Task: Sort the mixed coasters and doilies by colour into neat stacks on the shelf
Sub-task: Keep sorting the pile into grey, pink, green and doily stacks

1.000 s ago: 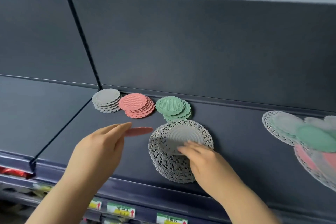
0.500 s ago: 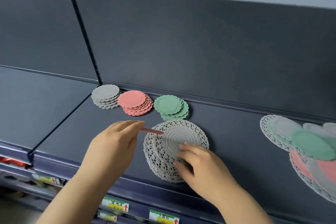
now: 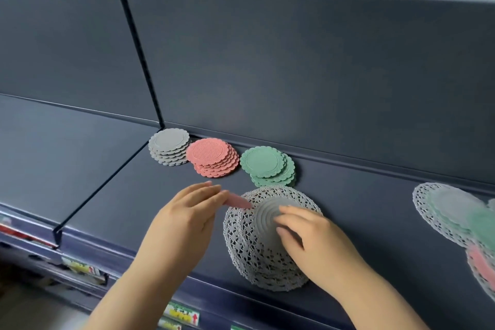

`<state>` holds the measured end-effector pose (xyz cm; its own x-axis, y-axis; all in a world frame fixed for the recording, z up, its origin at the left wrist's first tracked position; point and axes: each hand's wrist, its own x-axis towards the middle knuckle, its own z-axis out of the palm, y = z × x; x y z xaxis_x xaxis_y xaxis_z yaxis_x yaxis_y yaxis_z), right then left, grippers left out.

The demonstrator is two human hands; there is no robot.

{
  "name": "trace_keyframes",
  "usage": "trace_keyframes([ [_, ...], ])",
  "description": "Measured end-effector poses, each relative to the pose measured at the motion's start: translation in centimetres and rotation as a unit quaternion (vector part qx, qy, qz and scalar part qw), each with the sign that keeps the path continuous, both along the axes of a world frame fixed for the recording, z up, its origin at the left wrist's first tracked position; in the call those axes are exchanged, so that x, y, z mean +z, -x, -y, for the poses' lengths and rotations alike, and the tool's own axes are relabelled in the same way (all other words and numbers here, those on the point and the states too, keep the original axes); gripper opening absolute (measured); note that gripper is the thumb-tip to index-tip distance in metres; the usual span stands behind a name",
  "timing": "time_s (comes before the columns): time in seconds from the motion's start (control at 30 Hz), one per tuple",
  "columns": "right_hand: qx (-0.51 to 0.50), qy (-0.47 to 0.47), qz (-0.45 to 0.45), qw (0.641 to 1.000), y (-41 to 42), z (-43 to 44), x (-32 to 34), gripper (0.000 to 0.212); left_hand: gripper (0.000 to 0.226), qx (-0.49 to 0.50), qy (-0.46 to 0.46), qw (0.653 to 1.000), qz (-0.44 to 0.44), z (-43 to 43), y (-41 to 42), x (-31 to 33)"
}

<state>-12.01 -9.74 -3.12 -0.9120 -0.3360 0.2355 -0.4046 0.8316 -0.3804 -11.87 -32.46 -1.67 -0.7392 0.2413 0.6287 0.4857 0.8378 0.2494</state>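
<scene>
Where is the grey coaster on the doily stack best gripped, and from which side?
Probably its far rim, from above: the grey coaster lies flat and thin on the doily stack, and the right hand covers its near-right part.

A matt, smooth dark shelf (image 3: pixel 166 195) was seen; lacy openwork doilies (image 3: pixel 241 244) and ribbed, matt coasters (image 3: pixel 206 151) were noted.

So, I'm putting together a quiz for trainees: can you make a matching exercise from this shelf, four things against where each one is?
Things:
1 grey stack
2 pink stack
3 green stack
4 loose pink coaster

Places:
A pinched in the left hand
B middle of the back row
C left end of the back row
D right end of the back row

Pairs: 1-C, 2-B, 3-D, 4-A
</scene>
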Motion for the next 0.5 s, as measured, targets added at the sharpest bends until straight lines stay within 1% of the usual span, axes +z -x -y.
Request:
trace_keyframes([
  [0.07, 0.008, -0.008, -0.006, 1.0, 0.8, 1.2, 0.5, 0.022, 0.036, -0.007, -0.014, 1.0, -0.006, 1.2, 0.9, 0.2],
  [0.17, -0.009, -0.002, -0.008, 1.0, 2.1, 3.5, 1.2, 0.025, 0.036, -0.019, -0.029, 0.999, -0.001, 3.5, 2.6, 0.4],
  [0.23, -0.03, 0.001, -0.024, 0.999, 2.9, 5.2, 1.3, 0.024, 0.036, -0.034, -0.024, 0.999, 0.003, 5.2, 4.2, 0.6],
  [0.3, -0.052, 0.015, -0.017, 0.998, 3.7, 7.1, 1.3, 0.024, 0.036, -0.033, -0.007, 0.999, 0.006, 7.1, 6.0, 0.7],
  [0.37, -0.067, 0.02, -0.04, 0.997, 4.5, 8.9, 1.2, 0.022, 0.04, -0.033, -0.001, 0.999, 0.007, 8.9, 8.0, 0.7],
  [0.4, -0.075, 0.021, -0.048, 0.996, 4.8, 9.8, 1.1, 0.021, 0.04, -0.035, -0.008, 0.999, -0.005, 9.5, 9.0, 0.9],
  [0.5, -0.09, 0.055, -0.034, 0.994, 5.6, 11.8, 0.6, 0.021, 0.039, -0.06, -0.044, 0.996, -0.052, 9.7, 12.0, 1.4],
])
